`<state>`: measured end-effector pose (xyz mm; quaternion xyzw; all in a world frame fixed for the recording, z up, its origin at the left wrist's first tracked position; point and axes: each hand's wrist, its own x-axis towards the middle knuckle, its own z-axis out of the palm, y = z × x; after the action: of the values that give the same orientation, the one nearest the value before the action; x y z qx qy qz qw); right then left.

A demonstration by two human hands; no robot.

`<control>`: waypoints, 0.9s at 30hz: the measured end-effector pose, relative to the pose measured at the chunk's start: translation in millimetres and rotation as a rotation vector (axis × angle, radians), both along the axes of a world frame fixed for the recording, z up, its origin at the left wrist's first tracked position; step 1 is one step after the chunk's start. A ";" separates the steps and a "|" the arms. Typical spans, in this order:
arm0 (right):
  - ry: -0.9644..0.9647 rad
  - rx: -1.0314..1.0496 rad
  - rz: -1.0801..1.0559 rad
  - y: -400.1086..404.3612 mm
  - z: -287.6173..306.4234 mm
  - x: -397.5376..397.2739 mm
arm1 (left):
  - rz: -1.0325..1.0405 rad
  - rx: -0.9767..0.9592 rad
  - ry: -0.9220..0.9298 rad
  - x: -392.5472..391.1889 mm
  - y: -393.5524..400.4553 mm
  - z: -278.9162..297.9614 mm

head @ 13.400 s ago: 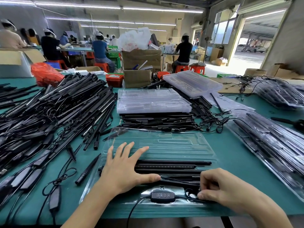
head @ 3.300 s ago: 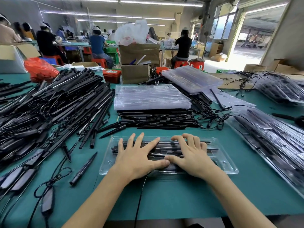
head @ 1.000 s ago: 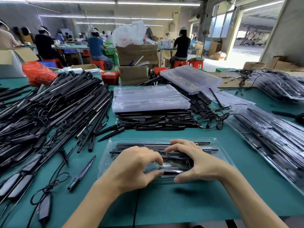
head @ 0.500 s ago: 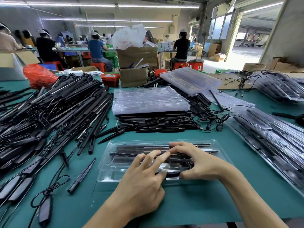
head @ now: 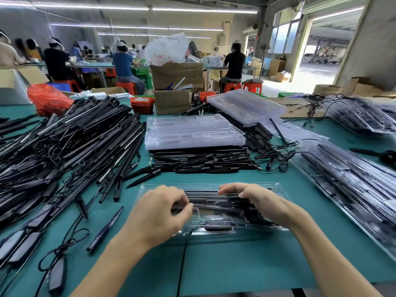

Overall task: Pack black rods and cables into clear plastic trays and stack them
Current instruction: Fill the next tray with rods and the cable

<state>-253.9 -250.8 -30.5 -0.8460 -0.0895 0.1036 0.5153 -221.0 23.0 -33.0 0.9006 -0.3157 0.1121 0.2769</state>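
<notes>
A clear plastic tray [head: 216, 231], closed over black rods [head: 214, 192] and a small black controller [head: 218, 224], lies on the green table [head: 246, 266] in front of me. My left hand [head: 158, 213] is curled over the tray's left part, thumb and fingertips pinching its lid. Over the right part, my right hand [head: 263, 202] grips the tray with bent fingers. A black cable [head: 182, 258] hangs out of the tray's front edge toward me.
A big heap of loose black rods and cables [head: 64, 146] fills the left side. Empty clear trays [head: 192, 131] sit on a rod pile [head: 203, 161] behind. Packed trays [head: 353, 189] lie at the right. A loose black spike [head: 105, 229] lies near my left forearm.
My left hand has moved left and curled onto the tray's left part. My right hand has slid right along the lid. The tray stays in place.
</notes>
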 end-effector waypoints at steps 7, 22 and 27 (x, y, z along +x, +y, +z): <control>-0.150 -0.058 -0.153 4.5 -12.4 -3.4 | 0.114 0.449 0.129 10.8 2.5 -31.1; -0.394 -0.516 -0.093 13.9 -24.3 -10.9 | 0.264 0.414 0.257 31.6 5.2 -33.9; -0.184 -0.575 -0.152 28.9 -9.1 4.8 | 0.254 0.398 0.282 30.9 4.0 -29.9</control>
<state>-249.1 -221.9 -39.5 -0.9672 -0.0392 0.0089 0.2508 -190.1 27.1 -62.9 0.9764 -0.1743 -0.0446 0.1194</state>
